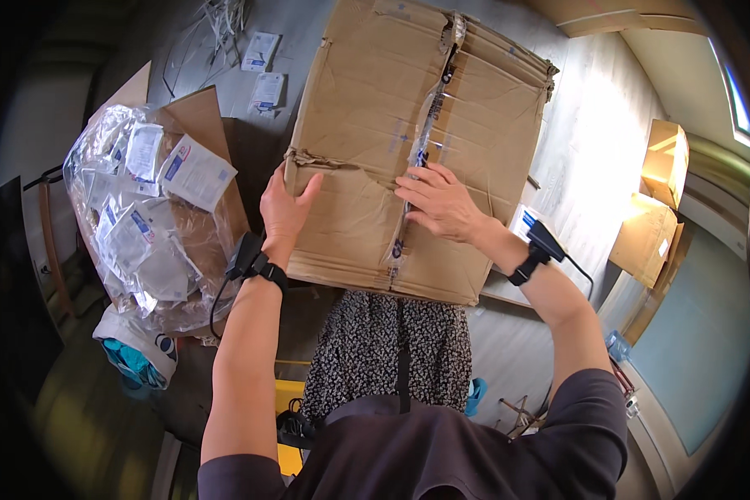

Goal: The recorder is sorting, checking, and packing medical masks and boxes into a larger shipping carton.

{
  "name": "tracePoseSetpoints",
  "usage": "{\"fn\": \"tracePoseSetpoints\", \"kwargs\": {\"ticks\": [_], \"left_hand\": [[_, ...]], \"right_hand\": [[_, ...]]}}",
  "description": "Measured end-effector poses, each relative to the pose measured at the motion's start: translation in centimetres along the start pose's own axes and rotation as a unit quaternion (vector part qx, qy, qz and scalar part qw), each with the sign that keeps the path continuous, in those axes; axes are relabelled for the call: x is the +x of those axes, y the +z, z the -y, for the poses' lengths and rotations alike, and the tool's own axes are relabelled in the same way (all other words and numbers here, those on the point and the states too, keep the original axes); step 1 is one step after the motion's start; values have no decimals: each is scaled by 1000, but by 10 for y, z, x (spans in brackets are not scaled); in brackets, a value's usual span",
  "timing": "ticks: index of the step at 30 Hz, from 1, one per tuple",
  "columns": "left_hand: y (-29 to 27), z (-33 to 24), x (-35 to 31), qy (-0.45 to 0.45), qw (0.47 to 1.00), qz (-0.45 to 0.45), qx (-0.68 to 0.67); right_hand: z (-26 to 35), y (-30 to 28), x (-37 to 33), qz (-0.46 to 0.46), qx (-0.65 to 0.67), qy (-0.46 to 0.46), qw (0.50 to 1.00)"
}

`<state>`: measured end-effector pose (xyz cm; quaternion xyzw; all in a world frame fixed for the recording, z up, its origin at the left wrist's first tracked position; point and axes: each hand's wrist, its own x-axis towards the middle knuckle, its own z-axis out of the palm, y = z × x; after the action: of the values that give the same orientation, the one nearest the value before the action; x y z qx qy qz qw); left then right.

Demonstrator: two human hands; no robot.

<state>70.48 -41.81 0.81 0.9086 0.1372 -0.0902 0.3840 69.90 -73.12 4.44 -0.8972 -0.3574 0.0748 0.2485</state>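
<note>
A large brown cardboard box [350,92] stands in front of me, its top flaps meeting along a taped seam [429,117]. The cardboard is creased, with a torn strip near the left edge. My left hand [285,208] holds the box's left edge, thumb on the top and fingers down along the side, their tips partly hidden. Across the seam lies my right hand [443,204], fingers stretched out and spread on the cardboard and tape.
To the left, an open carton [200,117] lined with clear plastic holds several white printed packets [196,173]. Two more packets [267,93] lie beyond it, near loose straps [221,29]. A white bag [162,354] with teal contents stands below. Cardboard boxes [646,237] stack at the right.
</note>
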Motion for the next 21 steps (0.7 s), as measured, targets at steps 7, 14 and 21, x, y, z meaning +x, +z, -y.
{"fn": "tracePoseSetpoints", "kwargs": {"ticks": [7,14,21], "left_hand": [[3,5,2,-7,1000,-3,21],[5,5,-8,-8,999,-19,-25],[7,-48,-32,359,925,-79,99]], "right_hand": [[10,-15,32,68,-106,-52,991],[55,-58,14,44,-133,-22,990],[33,-45,13,37,-165,-37,985]]}}
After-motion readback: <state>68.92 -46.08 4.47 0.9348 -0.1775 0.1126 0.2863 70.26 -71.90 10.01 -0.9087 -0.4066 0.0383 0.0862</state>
